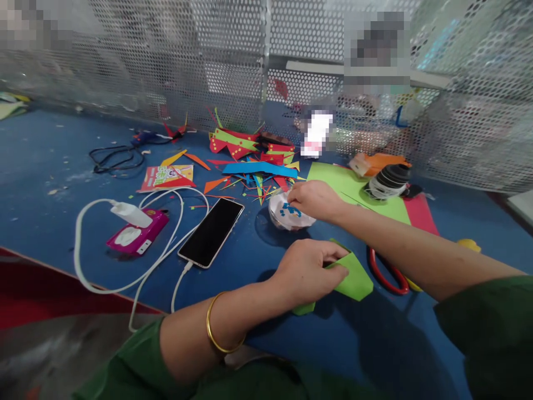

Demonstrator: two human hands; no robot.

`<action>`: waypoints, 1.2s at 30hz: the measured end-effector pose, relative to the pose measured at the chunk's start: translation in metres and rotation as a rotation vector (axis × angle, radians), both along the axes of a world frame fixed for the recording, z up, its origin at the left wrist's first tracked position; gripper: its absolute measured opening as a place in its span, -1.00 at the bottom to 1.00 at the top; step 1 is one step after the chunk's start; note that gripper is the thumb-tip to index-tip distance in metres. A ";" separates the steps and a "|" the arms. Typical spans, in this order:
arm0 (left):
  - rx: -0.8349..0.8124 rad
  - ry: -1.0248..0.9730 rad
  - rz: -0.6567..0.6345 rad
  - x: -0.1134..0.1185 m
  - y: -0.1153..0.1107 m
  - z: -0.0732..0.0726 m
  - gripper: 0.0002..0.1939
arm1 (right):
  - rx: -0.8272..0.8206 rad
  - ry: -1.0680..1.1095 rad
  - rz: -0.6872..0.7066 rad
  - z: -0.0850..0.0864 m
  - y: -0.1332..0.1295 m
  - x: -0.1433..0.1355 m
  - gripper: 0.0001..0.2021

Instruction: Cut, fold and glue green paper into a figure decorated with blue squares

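My left hand (306,269) is closed on a folded piece of green paper (355,279), thumb on the near side and fingers tucked behind it. My right hand (318,201) reaches over the rim of a small round dish (275,218), its fingertips pinched together. Small blue paper bits (290,209) lie in the dish, beside those fingertips. Whatever the pinch holds is hidden. Under my right forearm a red looped handle (387,279) shows on the table.
A phone (212,232) on a white cable (79,250) and a purple power socket (139,230) lie left. Behind are paper scraps (260,169), green sheets (327,176) and a black-topped bottle (387,180). Perforated metal mesh (233,72) closes the blue table's (54,183) back.
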State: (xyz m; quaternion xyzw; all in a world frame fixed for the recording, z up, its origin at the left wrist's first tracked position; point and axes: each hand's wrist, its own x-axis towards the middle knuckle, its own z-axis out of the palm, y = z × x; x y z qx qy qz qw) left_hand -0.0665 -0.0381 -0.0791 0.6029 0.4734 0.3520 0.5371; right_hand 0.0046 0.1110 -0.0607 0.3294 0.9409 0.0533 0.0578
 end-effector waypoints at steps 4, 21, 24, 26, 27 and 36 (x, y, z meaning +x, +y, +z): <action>-0.009 0.005 -0.011 -0.001 -0.001 0.001 -0.69 | 0.019 -0.045 0.016 -0.005 0.003 -0.003 -0.72; -0.002 0.041 0.004 0.000 0.002 -0.002 -0.71 | 0.008 0.068 0.079 -0.008 0.007 0.001 -0.74; 0.012 0.018 0.029 -0.001 0.004 -0.004 -0.76 | 0.010 0.170 0.018 0.001 0.006 0.005 -0.75; 0.008 0.019 0.059 -0.001 0.005 -0.004 -0.79 | 0.018 0.237 -0.033 0.011 0.003 0.011 -0.77; 0.000 0.023 0.078 -0.002 0.005 -0.004 -0.80 | 0.013 0.271 -0.060 0.017 0.001 0.015 -0.78; -0.054 -0.073 0.236 -0.002 0.010 -0.001 -0.73 | -0.521 1.101 -0.420 0.048 -0.065 0.081 -0.85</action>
